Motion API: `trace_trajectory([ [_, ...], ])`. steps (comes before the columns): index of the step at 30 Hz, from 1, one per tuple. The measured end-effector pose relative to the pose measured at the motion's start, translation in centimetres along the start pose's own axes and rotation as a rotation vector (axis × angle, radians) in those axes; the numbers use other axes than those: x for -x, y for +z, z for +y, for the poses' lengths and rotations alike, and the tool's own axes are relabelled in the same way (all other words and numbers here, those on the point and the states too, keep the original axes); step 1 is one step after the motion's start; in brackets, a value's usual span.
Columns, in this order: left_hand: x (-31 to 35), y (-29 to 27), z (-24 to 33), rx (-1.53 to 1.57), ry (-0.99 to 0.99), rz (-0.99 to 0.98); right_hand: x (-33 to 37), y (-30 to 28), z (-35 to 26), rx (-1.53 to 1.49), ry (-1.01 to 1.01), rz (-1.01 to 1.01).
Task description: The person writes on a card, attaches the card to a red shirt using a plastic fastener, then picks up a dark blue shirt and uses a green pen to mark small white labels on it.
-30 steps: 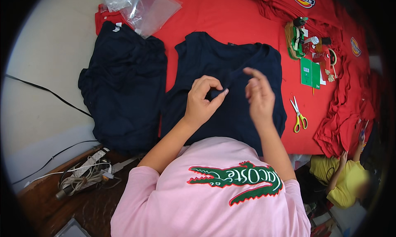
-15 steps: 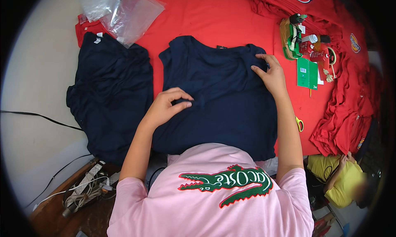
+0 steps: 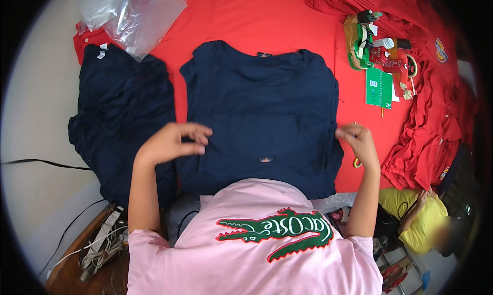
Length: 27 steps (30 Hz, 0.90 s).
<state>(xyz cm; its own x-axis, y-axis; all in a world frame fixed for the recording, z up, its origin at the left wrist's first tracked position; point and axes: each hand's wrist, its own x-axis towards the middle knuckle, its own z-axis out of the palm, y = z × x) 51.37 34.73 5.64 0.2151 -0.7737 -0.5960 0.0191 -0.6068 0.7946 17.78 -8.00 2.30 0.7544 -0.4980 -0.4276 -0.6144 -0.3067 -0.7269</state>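
A navy T-shirt [image 3: 259, 94] lies spread in front of me, its neckline at the far end with a small label. Across its nearer half a navy layer lies flat, showing another small label [image 3: 265, 160]; I cannot tell whether it is a fold or a second garment. My left hand [image 3: 177, 142] hovers at the left edge of the cloth, fingers curled but apart from the thumb. At the right edge my right hand [image 3: 358, 139] has thumb and fingertips pinched together on the cloth's side.
Rumpled navy garments [image 3: 123, 120] lie at the left, under clear plastic bags [image 3: 144, 22]. On the red cloth at the right are a green notebook [image 3: 379, 88], a green holder [image 3: 358, 43] and scissors [image 3: 357, 163]. Red shirts [image 3: 423, 141] hang beyond. A person in yellow [image 3: 411, 215] sits at lower right.
The navy layer now lies smooth over the nearer half, its small label showing. My left hand has moved left to the edge; my right hand has come nearer me from the shoulder.
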Motion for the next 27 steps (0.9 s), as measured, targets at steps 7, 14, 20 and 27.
trace_trajectory([
  [7, -15.7, -6.6, 0.6, -0.528, 0.421, 0.998, -14.8, 3.0, -2.8, -0.271, -0.227, 0.433],
  [14, -18.4, -7.0, 2.2, -0.367, 0.321, 0.944, -19.6, 3.4, -6.2, 0.117, -0.286, 0.205],
  [20, -14.6, -8.1, 0.1, 0.102, 0.371, 0.971, -14.7, 1.9, -5.0, -0.17, -0.356, 0.444],
  [27, -4.7, -3.0, 3.7, 0.145, 0.49, 0.745, -1.3, 1.8, -7.3, -0.195, -0.356, 0.392],
])
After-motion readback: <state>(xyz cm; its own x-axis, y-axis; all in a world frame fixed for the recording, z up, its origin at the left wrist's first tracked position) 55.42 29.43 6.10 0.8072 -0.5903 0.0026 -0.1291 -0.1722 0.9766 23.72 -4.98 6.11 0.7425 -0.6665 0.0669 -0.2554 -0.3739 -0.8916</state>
